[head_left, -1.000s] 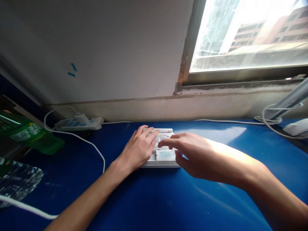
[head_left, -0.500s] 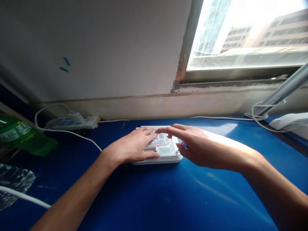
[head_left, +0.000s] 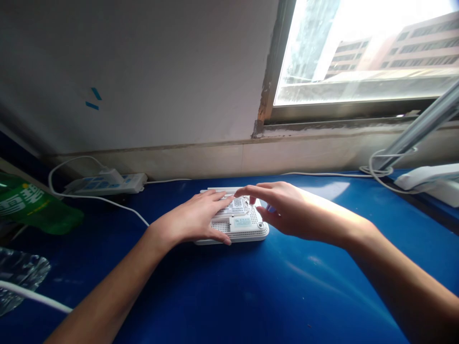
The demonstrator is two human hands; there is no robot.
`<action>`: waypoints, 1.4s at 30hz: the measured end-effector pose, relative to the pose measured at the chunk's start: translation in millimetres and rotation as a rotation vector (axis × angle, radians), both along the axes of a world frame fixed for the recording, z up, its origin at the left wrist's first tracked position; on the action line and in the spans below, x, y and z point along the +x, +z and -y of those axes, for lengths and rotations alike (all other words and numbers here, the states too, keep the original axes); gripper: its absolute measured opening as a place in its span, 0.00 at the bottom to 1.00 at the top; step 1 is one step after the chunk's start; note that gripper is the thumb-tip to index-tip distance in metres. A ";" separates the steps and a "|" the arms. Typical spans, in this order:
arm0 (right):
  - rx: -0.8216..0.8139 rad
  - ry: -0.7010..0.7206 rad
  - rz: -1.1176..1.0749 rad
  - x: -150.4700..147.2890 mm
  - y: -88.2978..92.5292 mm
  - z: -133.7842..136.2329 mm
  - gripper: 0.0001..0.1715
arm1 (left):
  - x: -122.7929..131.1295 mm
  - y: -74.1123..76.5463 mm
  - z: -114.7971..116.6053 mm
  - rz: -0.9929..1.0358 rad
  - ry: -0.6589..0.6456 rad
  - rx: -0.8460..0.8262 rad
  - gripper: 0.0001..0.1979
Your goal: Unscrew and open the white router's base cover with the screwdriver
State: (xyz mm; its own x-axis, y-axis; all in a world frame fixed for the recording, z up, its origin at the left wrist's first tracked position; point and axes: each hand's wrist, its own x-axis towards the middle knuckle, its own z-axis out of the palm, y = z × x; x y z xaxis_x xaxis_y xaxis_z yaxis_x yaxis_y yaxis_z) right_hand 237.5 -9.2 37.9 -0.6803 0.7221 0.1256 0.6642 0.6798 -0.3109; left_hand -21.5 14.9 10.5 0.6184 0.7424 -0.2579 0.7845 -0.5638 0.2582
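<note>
A white router point(head_left: 247, 224) lies underside up on the blue table point(head_left: 251, 291), its labels and vent holes showing. My left hand point(head_left: 193, 220) lies flat over its left half, fingers stretched out and the thumb against its front edge. My right hand point(head_left: 283, 208) hovers over the router's right side, its forefinger stretched toward the folded white antennas at the far edge point(head_left: 222, 191), the other fingers loosely curled. Neither hand grips anything that I can see.
A white power strip point(head_left: 107, 184) with a plug and white cable lies at the back left by the wall. A green bottle point(head_left: 32, 205) and a clear plastic bottle point(head_left: 17, 274) lie at the left. White cables point(head_left: 380, 169), a white device point(head_left: 426, 179) and a window sit at the right.
My left hand has flattened and slid along the router's left side. My right forefinger has moved from the label toward the far edge. The view has shifted slightly.
</note>
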 end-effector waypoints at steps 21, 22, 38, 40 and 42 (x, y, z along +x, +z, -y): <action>-0.001 -0.006 -0.007 -2.1 7.1 -0.5 0.16 | -3.7 -2.3 0.1 0.018 0.017 -0.020 0.53; -0.001 0.002 -0.006 -1.4 6.5 -0.6 0.19 | -3.5 -2.4 0.0 0.025 0.015 -0.019 0.53; 0.044 0.032 0.014 -4.0 8.2 -0.7 0.13 | -7.4 -7.7 -0.4 0.073 0.023 0.003 0.52; 0.046 0.033 0.009 -4.1 8.1 -1.5 0.13 | -7.2 -7.4 -0.3 0.073 0.018 0.004 0.53; 0.033 0.026 0.001 -3.4 7.5 -2.1 0.15 | -6.2 -6.2 -0.2 0.074 0.008 0.001 0.53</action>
State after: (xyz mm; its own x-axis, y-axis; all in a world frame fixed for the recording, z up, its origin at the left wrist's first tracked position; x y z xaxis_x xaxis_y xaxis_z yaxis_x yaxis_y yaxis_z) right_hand 234.0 -7.2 45.4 -0.6989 0.6998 0.1478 0.6467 0.7065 -0.2874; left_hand -27.7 15.1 4.4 0.6301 0.7474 -0.2106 0.7675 -0.5582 0.3151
